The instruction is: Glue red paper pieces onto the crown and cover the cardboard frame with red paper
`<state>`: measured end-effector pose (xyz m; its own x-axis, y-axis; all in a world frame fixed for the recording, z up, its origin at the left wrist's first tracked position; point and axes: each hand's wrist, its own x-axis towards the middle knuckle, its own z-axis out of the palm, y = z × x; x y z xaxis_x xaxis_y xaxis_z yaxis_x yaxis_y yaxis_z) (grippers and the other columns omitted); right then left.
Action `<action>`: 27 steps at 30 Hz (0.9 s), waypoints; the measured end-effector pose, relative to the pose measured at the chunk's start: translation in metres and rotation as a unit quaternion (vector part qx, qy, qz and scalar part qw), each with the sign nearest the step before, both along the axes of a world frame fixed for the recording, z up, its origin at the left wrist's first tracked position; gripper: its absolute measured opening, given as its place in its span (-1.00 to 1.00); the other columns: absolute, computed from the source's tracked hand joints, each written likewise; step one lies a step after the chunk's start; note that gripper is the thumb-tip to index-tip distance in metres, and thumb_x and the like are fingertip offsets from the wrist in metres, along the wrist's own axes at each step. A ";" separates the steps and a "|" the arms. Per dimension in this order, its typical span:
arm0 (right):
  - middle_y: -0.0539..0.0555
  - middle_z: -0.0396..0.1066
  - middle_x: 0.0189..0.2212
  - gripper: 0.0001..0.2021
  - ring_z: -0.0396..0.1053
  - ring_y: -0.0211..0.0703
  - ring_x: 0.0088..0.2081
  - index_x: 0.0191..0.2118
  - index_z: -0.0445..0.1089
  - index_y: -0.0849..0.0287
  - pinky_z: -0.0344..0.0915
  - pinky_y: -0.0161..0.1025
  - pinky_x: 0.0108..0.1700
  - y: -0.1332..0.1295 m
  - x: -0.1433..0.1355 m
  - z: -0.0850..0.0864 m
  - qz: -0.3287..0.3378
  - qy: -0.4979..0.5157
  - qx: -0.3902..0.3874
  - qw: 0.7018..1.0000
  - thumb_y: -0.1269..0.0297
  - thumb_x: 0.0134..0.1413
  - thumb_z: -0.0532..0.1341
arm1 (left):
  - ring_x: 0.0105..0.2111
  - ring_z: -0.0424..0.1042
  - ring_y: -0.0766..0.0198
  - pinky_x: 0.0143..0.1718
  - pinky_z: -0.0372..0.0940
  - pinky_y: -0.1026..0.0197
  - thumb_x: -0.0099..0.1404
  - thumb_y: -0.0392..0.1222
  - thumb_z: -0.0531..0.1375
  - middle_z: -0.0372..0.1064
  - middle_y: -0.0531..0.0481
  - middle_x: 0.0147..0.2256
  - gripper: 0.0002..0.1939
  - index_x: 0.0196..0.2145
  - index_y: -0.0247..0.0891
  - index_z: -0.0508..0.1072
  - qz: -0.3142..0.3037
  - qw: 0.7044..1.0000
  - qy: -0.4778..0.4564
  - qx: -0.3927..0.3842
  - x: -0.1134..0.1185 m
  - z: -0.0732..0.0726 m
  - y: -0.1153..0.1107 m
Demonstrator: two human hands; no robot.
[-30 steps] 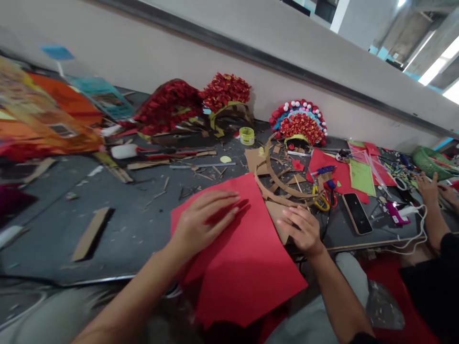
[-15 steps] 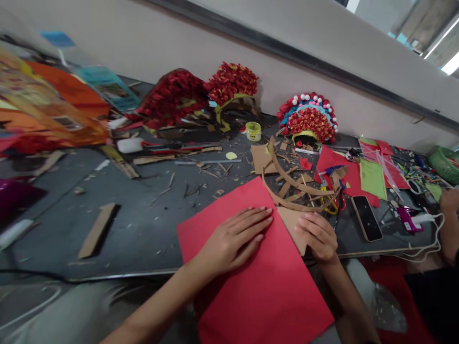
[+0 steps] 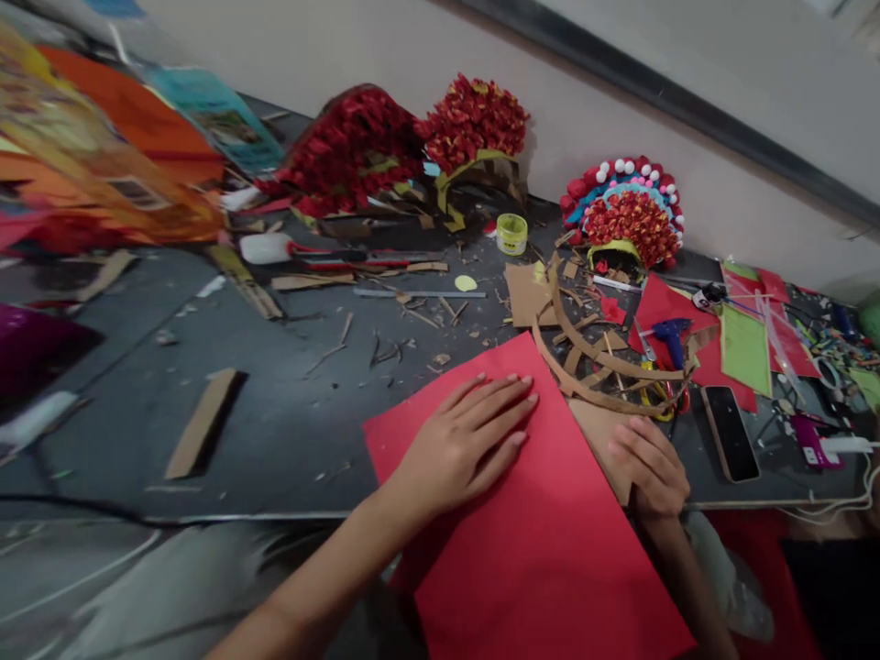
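Note:
A large sheet of red paper (image 3: 543, 532) lies partly on the table and hangs over its front edge. My left hand (image 3: 464, 445) rests flat on it, fingers stretched out and close together. A brown cardboard piece (image 3: 598, 438) sticks out from beneath the paper's right side. My right hand (image 3: 650, 463) has curled fingers at that cardboard's right edge and grips it; the thumb is hidden. Just beyond both hands stands a curved frame of cardboard strips (image 3: 605, 367), its near band close to the red sheet.
Red decorated headdresses (image 3: 632, 215) stand along the wall. A yellow-green tub (image 3: 511, 235), a blue glue gun (image 3: 672, 337) and a phone (image 3: 730, 433) lie around the frame. Cardboard scraps litter the dark table (image 3: 295, 403). An orange bag (image 3: 116, 156) sits at left.
The view has shifted, so the table things appear further right. Both hands keep nearly the same pose on the red paper and the cardboard. The other person's hand at right has left the view.

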<state>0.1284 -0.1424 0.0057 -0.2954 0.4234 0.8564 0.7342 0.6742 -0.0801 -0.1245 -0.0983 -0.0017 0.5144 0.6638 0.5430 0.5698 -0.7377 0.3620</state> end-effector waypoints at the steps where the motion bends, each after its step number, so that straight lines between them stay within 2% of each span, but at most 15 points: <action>1: 0.03 0.59 -0.31 -0.73 0.50 -0.19 -0.06 -0.21 0.51 0.15 0.50 -0.19 -0.03 0.000 0.000 -0.001 0.001 -0.003 -0.004 1.000 0.53 0.23 0.06 | 0.07 0.38 0.11 0.18 0.20 -0.03 0.36 -0.24 0.02 0.41 -0.14 0.05 -0.61 0.09 -0.23 0.41 -0.016 1.000 -0.008 0.013 0.001 0.000 -0.003; 5: 0.02 0.59 -0.29 -0.74 0.50 -0.19 -0.07 -0.16 0.50 0.13 0.50 -0.17 -0.02 0.000 -0.003 -0.002 0.002 -0.008 -0.013 1.000 0.49 0.23 0.08 | 0.04 0.41 0.17 0.19 0.18 0.04 0.33 -0.30 0.04 0.47 -0.11 -0.02 -0.61 0.08 -0.25 0.40 -0.051 0.997 -0.040 0.051 0.001 -0.001 -0.007; 7: 0.02 0.59 -0.28 -0.75 0.50 -0.17 -0.07 -0.14 0.49 0.11 0.50 -0.15 -0.02 0.000 -0.007 -0.002 -0.002 -0.004 -0.014 1.000 0.47 0.22 0.10 | 0.04 0.41 0.15 0.18 0.19 0.01 0.34 -0.28 0.03 0.45 -0.10 0.00 -0.61 0.08 -0.22 0.40 -0.026 0.998 -0.032 0.037 -0.005 0.000 -0.002; 12: 0.00 0.59 -0.28 -0.76 0.50 -0.18 -0.06 -0.16 0.50 0.11 0.49 -0.18 0.00 -0.001 -0.015 0.001 0.009 0.001 -0.003 1.000 0.47 0.21 0.11 | 0.12 0.33 0.02 0.20 0.12 -0.14 0.39 -0.14 -0.02 0.36 -0.15 0.10 -0.58 0.14 -0.23 0.35 0.079 0.996 0.008 -0.032 -0.024 0.004 0.012; 14: 0.01 0.59 -0.30 -0.76 0.49 -0.19 -0.04 -0.18 0.50 0.14 0.48 -0.19 0.01 -0.001 -0.015 0.003 0.019 0.000 -0.002 1.000 0.49 0.22 0.10 | 0.16 0.28 0.00 0.22 0.09 -0.16 0.41 -0.09 -0.05 0.28 -0.15 0.16 -0.54 0.20 -0.21 0.28 0.089 0.995 0.019 -0.045 -0.026 0.004 0.011; 16: 0.02 0.59 -0.31 -0.76 0.49 -0.18 -0.05 -0.20 0.50 0.15 0.48 -0.20 0.01 -0.002 -0.013 0.005 0.021 -0.002 0.000 1.000 0.49 0.22 0.09 | 0.20 0.21 0.01 0.23 0.09 -0.11 0.43 -0.04 -0.11 0.18 -0.16 0.22 -0.47 0.29 -0.21 0.13 0.039 0.998 0.025 -0.048 -0.023 0.004 0.007; 20: -0.01 0.58 -0.33 -0.74 0.51 -0.19 -0.08 -0.22 0.50 0.11 0.49 -0.19 -0.02 -0.004 -0.008 0.013 0.010 -0.001 0.018 1.000 0.46 0.24 0.06 | 0.24 0.14 0.00 0.24 0.10 -0.02 0.42 0.14 -0.15 0.07 -0.25 0.26 -0.30 0.36 -0.28 -0.16 -0.121 0.991 0.038 -0.034 -0.012 0.003 -0.001; 22: -0.02 0.58 -0.34 -0.74 0.51 -0.21 -0.08 -0.24 0.49 0.10 0.49 -0.20 -0.01 -0.005 -0.008 0.017 0.001 -0.009 0.021 1.000 0.47 0.25 0.06 | 0.25 0.12 -0.04 0.25 0.06 -0.07 0.40 0.20 -0.18 0.02 -0.26 0.28 -0.25 0.37 -0.28 -0.22 -0.123 0.990 0.047 -0.041 -0.010 0.002 -0.001; 25: -0.01 0.58 -0.36 -0.74 0.50 -0.25 -0.07 -0.29 0.48 0.13 0.48 -0.27 -0.01 -0.006 -0.008 0.024 -0.008 -0.027 0.015 0.999 0.49 0.24 0.05 | 0.28 0.03 -0.13 0.24 0.02 -0.16 0.37 0.28 -0.24 -0.11 -0.29 0.31 -0.19 0.37 -0.29 -0.26 -0.067 0.995 0.056 -0.050 -0.010 -0.001 0.001; 27: 0.00 0.58 -0.37 -0.73 0.50 -0.25 -0.07 -0.30 0.47 0.14 0.48 -0.28 -0.02 -0.007 -0.008 0.026 -0.007 -0.026 0.015 1.000 0.49 0.26 0.03 | 0.28 -0.01 -0.17 0.24 0.02 -0.17 0.31 0.37 -0.26 -0.15 -0.34 0.32 -0.10 0.37 -0.33 -0.29 -0.062 0.995 0.062 -0.046 -0.010 -0.002 0.001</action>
